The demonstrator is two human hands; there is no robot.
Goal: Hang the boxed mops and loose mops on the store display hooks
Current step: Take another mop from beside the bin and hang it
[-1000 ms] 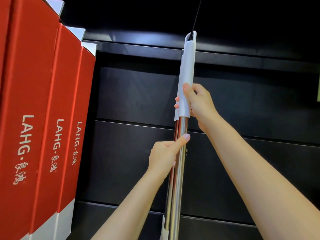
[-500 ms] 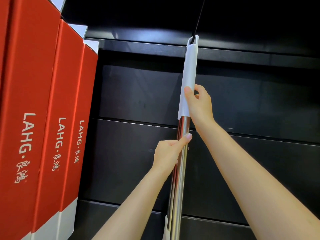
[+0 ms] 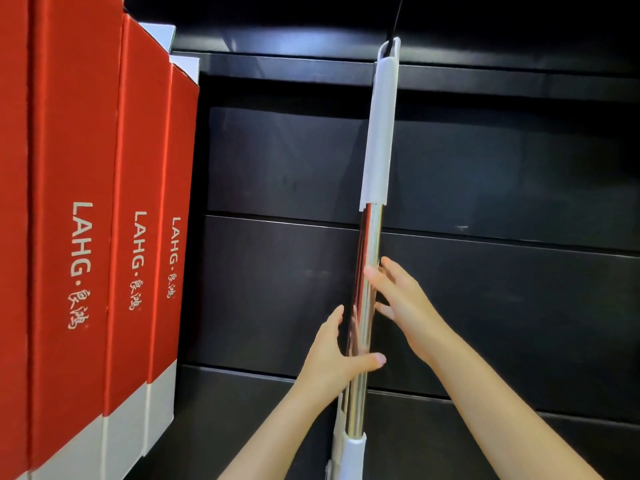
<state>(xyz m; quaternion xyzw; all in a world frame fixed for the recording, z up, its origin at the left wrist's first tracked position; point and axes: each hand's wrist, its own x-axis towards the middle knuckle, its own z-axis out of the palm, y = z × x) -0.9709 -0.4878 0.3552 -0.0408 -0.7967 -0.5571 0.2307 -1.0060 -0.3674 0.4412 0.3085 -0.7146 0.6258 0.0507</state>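
A: Is the loose mop with the white grip and shiny steel pole [image 3: 369,271] hooked?

B: Seems so, its loop sits on the thin black hook [image 3: 394,26], well above both hands.

A: And the hands?

B: Left hand [image 3: 332,355] wide, thumb across the pole; right hand [image 3: 401,299] wide, fingertips beside it. Steady the swing, then let go gently.

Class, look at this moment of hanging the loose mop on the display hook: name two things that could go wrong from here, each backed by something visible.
1. The mop hangs only by the small loop at its top on a thin black hook. With both hands open, it may slip off.
2. The left hand and right hand touch the shiny pole from opposite sides without gripping; a nudge could swing it toward the red boxed mops.
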